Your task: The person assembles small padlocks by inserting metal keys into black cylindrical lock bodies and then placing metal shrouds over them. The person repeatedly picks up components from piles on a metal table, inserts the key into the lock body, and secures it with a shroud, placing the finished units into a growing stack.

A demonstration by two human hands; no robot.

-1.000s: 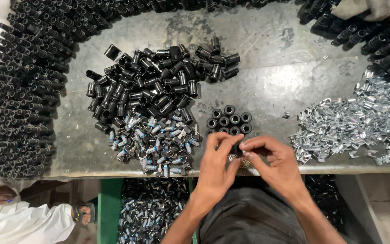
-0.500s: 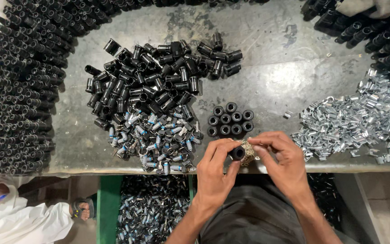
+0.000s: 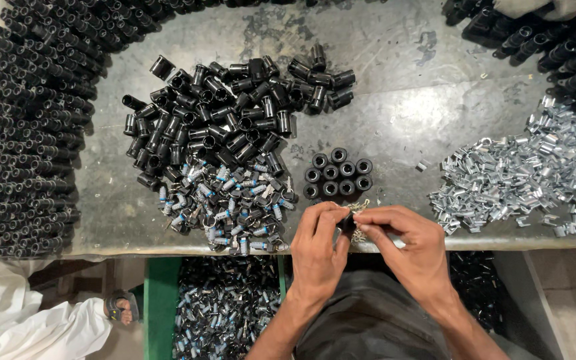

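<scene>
At the front edge of the metal table point(image 3: 395, 107), my left hand point(image 3: 318, 250) and my right hand point(image 3: 411, 250) meet, fingertips together. Between them they pinch a small black plastic tube point(image 3: 348, 222) with a silver metal clip point(image 3: 359, 230) against it. Just beyond my fingers, several black tubes point(image 3: 338, 179) stand upright in a tight cluster. To the left lies a heap of loose black tubes point(image 3: 228, 127) and, nearer me, a pile of small blue-and-silver parts point(image 3: 228, 207).
A spread of silver metal clips point(image 3: 528, 177) covers the table's right side. Long black tubes are stacked along the left edge point(image 3: 25, 127) and at the far right corner point(image 3: 541, 47). A green bin point(image 3: 225, 307) of parts sits below the table. Another person's white sleeve point(image 3: 28, 327) shows bottom left.
My hands have stayed at the table's front edge, working the black tube and clip between the fingertips; the view has drifted slightly. The piles have not moved.
</scene>
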